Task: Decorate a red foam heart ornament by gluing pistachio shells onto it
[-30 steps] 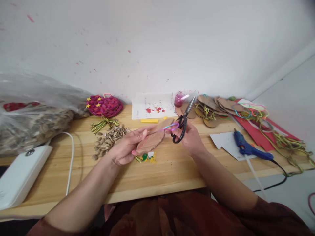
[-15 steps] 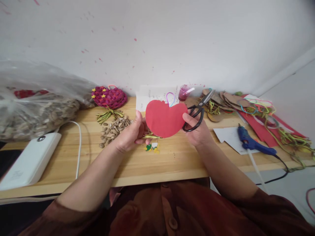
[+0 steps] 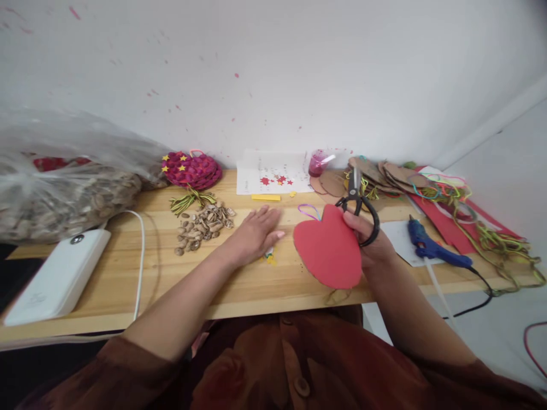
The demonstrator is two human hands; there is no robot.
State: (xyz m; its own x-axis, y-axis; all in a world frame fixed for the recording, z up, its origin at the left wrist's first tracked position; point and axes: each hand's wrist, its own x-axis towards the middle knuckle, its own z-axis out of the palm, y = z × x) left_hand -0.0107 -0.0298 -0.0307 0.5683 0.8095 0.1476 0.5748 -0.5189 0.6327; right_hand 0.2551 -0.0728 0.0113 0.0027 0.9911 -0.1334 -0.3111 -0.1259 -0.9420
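My left hand (image 3: 255,238) lies palm down on the wooden table, fingers stretched out and holding nothing that shows. Small yellow and green paper pieces (image 3: 270,259) are partly under it. With my right hand (image 3: 372,242) I grip a red heart-shaped paper cutout (image 3: 329,247), tilted above the table. A purple and blue loop (image 3: 308,210) sticks out from its notch, and strands hang at its lower edge. Black-handled scissors (image 3: 357,196) are in the same hand, blades pointing to the back wall. Left of my left hand is a pile of brown nutshells (image 3: 204,228).
Purple decorated discs (image 3: 194,171), paper with red stars (image 3: 277,179) and a cup of purple liquid (image 3: 317,163) stand along the wall. A blue glue gun (image 3: 436,247) and cardboard discs (image 3: 384,173) are right; a white power bank (image 3: 60,276) and shell-filled bag (image 3: 68,199) left.
My left hand has left the cutout and come down flat on the table. My right hand has moved right and lower with the cutout and scissors, turning them.
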